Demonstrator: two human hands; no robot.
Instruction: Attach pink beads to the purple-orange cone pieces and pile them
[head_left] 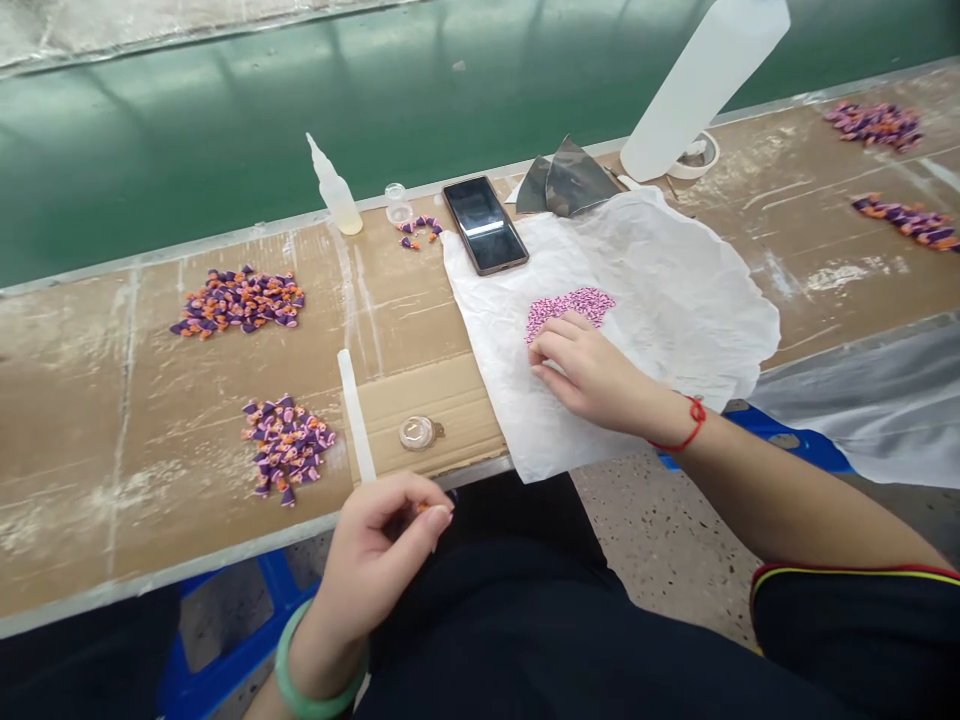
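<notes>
My left hand (386, 555), a green bangle at its wrist, is closed in a pinch near the table's front edge. A bit of orange and dark purple shows between the fingertips, in the colours of the small figurines on the table; most of it is hidden. On the white cloth (667, 260), my right hand (589, 365) reaches the near edge of a pile of tiny pink pieces (574, 303). Its thumb and fingers are drawn together, and whatever is between them cannot be made out. A small clear round dish (416, 432) sits on a cardboard piece (457, 405) between my hands.
Purple-and-orange figurines lie in piles at left (244, 302) and nearer (286, 445). A dropper bottle (337, 195), a phone (486, 225) and a white strip (356, 415) lie about. A large white bottle (701, 90) leans beside a tape roll (694, 157). More pieces (877, 125) lie far right.
</notes>
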